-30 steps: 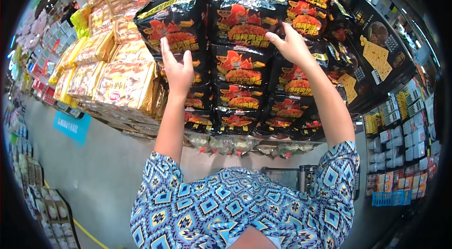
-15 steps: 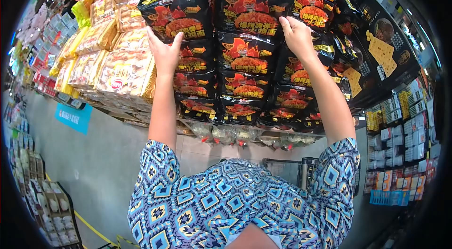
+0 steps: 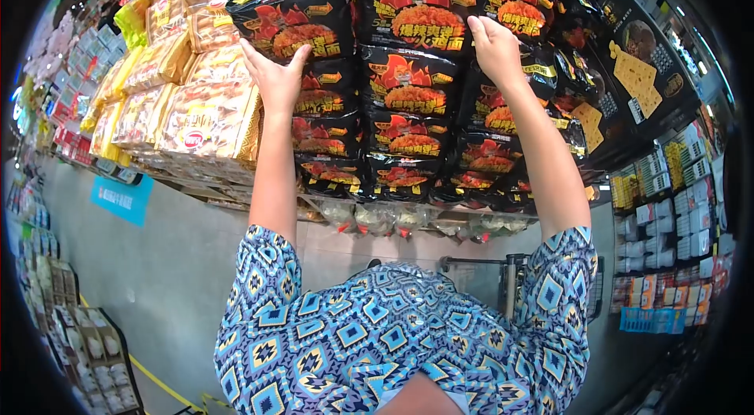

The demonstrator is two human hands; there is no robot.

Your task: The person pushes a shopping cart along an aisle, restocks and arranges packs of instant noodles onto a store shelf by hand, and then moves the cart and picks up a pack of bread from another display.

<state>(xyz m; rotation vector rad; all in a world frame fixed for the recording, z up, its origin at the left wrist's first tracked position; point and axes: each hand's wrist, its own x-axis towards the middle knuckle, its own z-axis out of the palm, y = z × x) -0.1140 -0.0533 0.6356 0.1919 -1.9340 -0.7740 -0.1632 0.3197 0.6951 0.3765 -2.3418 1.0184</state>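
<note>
hands [image 3: 276,87] [image 3: 498,51] flank two black packs [image 3: 297,14] [image 3: 424,7], fronts facing out, long axes crosswise.

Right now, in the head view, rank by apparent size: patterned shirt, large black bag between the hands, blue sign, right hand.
1. Patterned shirt
2. Large black bag
3. Blue sign, right hand: too alike

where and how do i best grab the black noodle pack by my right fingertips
Probably by the lower corners, coming from the front. The broad, pillowy black noodle pack faces you and its right edge is at your right hand; its left edge sits close to the neighbouring pack, leaving little room there.
</note>
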